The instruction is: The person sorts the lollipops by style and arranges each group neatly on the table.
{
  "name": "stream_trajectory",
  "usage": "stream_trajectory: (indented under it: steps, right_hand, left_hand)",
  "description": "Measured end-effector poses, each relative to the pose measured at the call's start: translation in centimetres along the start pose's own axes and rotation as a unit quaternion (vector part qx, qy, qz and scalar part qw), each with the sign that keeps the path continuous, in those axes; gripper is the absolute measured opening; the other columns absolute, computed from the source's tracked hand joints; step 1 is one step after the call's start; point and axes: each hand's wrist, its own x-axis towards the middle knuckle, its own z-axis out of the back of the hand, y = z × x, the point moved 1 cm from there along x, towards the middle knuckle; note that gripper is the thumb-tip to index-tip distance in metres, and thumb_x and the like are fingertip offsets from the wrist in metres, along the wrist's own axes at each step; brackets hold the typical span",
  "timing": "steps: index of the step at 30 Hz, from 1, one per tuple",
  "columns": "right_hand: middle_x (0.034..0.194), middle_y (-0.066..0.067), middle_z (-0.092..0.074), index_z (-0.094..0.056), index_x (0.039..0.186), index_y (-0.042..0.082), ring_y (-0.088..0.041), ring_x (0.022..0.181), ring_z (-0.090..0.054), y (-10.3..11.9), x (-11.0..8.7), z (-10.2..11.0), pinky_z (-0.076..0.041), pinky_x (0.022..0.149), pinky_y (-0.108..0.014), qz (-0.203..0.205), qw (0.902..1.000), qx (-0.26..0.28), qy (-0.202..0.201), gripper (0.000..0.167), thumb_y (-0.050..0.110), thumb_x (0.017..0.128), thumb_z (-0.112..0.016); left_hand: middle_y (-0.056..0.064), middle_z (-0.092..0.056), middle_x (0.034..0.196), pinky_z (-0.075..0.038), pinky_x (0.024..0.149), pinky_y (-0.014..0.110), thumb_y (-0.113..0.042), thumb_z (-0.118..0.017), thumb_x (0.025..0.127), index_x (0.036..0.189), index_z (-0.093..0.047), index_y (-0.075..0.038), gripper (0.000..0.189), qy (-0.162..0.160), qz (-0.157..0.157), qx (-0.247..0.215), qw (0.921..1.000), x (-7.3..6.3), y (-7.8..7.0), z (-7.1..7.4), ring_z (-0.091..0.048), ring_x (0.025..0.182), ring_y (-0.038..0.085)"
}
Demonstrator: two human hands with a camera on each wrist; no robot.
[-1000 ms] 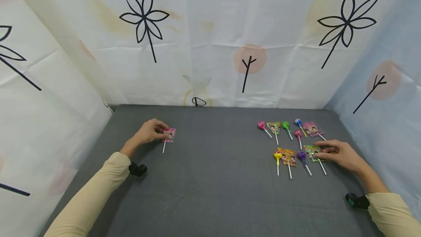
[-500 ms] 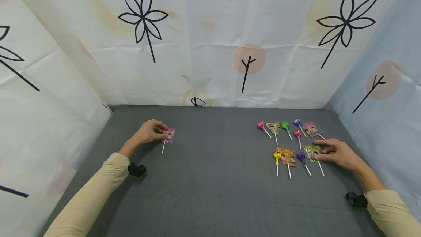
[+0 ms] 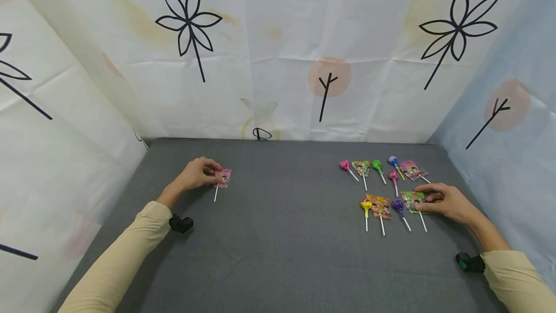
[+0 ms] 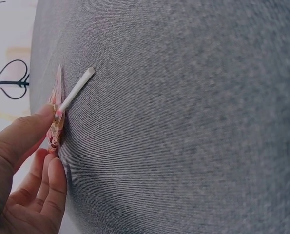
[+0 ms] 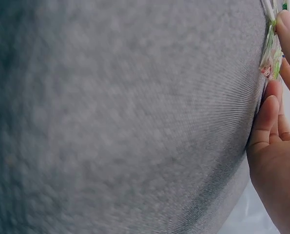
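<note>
At the left, my left hand (image 3: pixel 200 174) pinches a pink flat-wrapped lollipop (image 3: pixel 223 178) lying on the grey cloth, its white stick pointing toward me. In the left wrist view the thumb (image 4: pixel 46 113) lies over the wrapper beside the stick, with curled fingertips at its edge. At the right, my right hand (image 3: pixel 448 202) holds a green flat-wrapped lollipop (image 3: pixel 409 200) between thumb and fingers. The right wrist view shows the thumb on this wrapper (image 5: pixel 269 61) by its stick; the hand covers part of it.
Left of the right hand lie a purple lollipop (image 3: pixel 397 206), an orange flat-wrapped one (image 3: pixel 379 206) and a yellow one (image 3: pixel 367 205). Behind are a pink flat-wrapped one (image 3: pixel 412 170), a blue one (image 3: pixel 393 161), a green one (image 3: pixel 377 165) and others. Patterned curtains (image 3: pixel 278 52) surround the table.
The green flat-wrapped lollipop under my right hand has turned a little, its stick end shifting left; the right hand moved slightly left with it. My left hand stays put.
</note>
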Motion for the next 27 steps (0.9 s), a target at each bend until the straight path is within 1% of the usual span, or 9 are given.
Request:
stream_trajectory:
  steps: [3, 6, 8, 11, 15, 21, 23, 25, 27]
  right_hand:
    - [0.112, -0.020, -0.061, -0.064, 0.123, -0.010, -0.005, 0.086, -0.057, 0.0, -0.1, -0.1, -0.046, 0.068, -0.022, 0.001, 0.9999, 0.012, -0.008, 0.044, 0.009, 0.088, -0.082]
    - [0.120, -0.026, -0.061, -0.064, 0.124, -0.009, -0.001, 0.092, -0.057, 0.0, -0.3, -0.2, -0.047, 0.073, -0.017, -0.003, 0.9997, 0.021, -0.013, 0.045, 0.011, 0.088, -0.082]
    - [0.122, -0.028, -0.061, -0.065, 0.124, -0.008, 0.002, 0.095, -0.055, 0.1, -0.3, -0.3, -0.046, 0.076, -0.014, -0.006, 0.9995, 0.025, -0.016, 0.046, 0.013, 0.088, -0.083]
    - [0.123, -0.027, -0.061, -0.065, 0.124, -0.007, 0.004, 0.096, -0.054, 0.1, -0.4, -0.3, -0.044, 0.077, -0.013, -0.007, 0.9994, 0.024, -0.023, 0.046, 0.013, 0.087, -0.084]
    - [0.120, -0.026, -0.062, -0.064, 0.123, -0.007, 0.002, 0.094, -0.055, 0.4, -0.5, -0.3, -0.045, 0.075, -0.015, -0.011, 0.9994, 0.020, -0.027, 0.046, 0.014, 0.087, -0.084]
    - [0.121, -0.028, -0.061, -0.060, 0.126, -0.009, 0.002, 0.089, -0.060, 0.8, -0.9, 0.1, -0.050, 0.068, -0.023, -0.035, 0.9973, 0.055, -0.033, 0.048, 0.013, 0.089, -0.081]
    - [0.117, -0.026, -0.064, -0.059, 0.127, -0.009, 0.000, 0.086, -0.061, 0.7, -1.0, 0.2, -0.051, 0.066, -0.026, -0.044, 0.9961, 0.067, -0.037, 0.047, 0.013, 0.091, -0.080]
    - [0.111, -0.017, -0.068, -0.059, 0.128, -0.008, -0.001, 0.086, -0.060, 0.6, -1.2, 0.4, -0.051, 0.065, -0.028, -0.052, 0.9946, 0.080, -0.041, 0.047, 0.014, 0.092, -0.079]
    - [0.102, -0.009, -0.071, -0.060, 0.129, -0.003, -0.004, 0.082, -0.061, 0.1, -1.3, 0.4, -0.051, 0.064, -0.028, -0.052, 0.9907, 0.115, -0.051, 0.042, 0.012, 0.094, -0.077]
  left_hand:
    - [0.016, -0.060, 0.107, -0.050, 0.082, 0.052, -0.016, -0.084, 0.087, 0.110, -0.074, 0.001, 0.031, -0.011, -0.005, 0.005, 0.9999, 0.0, 0.0, -0.1, -0.066, 0.102, 0.039]
    - [0.015, -0.058, 0.105, -0.050, 0.082, 0.052, -0.015, -0.085, 0.086, 0.109, -0.074, 0.001, 0.030, -0.020, -0.011, 0.009, 0.9997, -0.2, 0.1, -0.2, -0.066, 0.100, 0.038]
    - [0.015, -0.058, 0.104, -0.050, 0.082, 0.052, -0.015, -0.085, 0.085, 0.109, -0.074, 0.001, 0.030, -0.023, -0.014, 0.010, 0.9996, -0.2, 0.2, -0.3, -0.066, 0.100, 0.039]
    - [0.015, -0.058, 0.104, -0.050, 0.081, 0.052, -0.016, -0.085, 0.086, 0.108, -0.074, 0.001, 0.030, -0.027, -0.018, 0.013, 0.9994, -0.3, 0.2, -0.3, -0.066, 0.099, 0.039]
    - [0.014, -0.058, 0.102, -0.050, 0.079, 0.049, -0.016, -0.085, 0.086, 0.107, -0.074, 0.001, 0.029, -0.031, -0.018, 0.020, 0.9992, -0.4, 0.2, -0.4, -0.066, 0.097, 0.037]
    - [0.013, -0.059, 0.100, -0.050, 0.076, 0.046, -0.014, -0.083, 0.087, 0.108, -0.074, 0.001, 0.027, -0.027, -0.017, 0.017, 0.9993, -0.6, -0.1, -0.4, -0.067, 0.095, 0.035]
    - [0.013, -0.059, 0.101, -0.050, 0.077, 0.047, -0.013, -0.082, 0.088, 0.109, -0.074, 0.002, 0.027, -0.025, -0.014, 0.014, 0.9995, -0.6, -0.2, -0.3, -0.067, 0.095, 0.036]
    - [0.014, -0.060, 0.102, -0.052, 0.078, 0.049, -0.013, -0.081, 0.089, 0.109, -0.073, 0.002, 0.026, -0.022, -0.009, 0.011, 0.9997, -0.6, -0.2, -0.3, -0.067, 0.097, 0.037]
    - [0.014, -0.061, 0.103, -0.053, 0.078, 0.050, -0.013, -0.081, 0.089, 0.110, -0.073, 0.001, 0.027, -0.020, -0.005, 0.007, 0.9998, -0.6, -0.1, -0.3, -0.067, 0.098, 0.038]
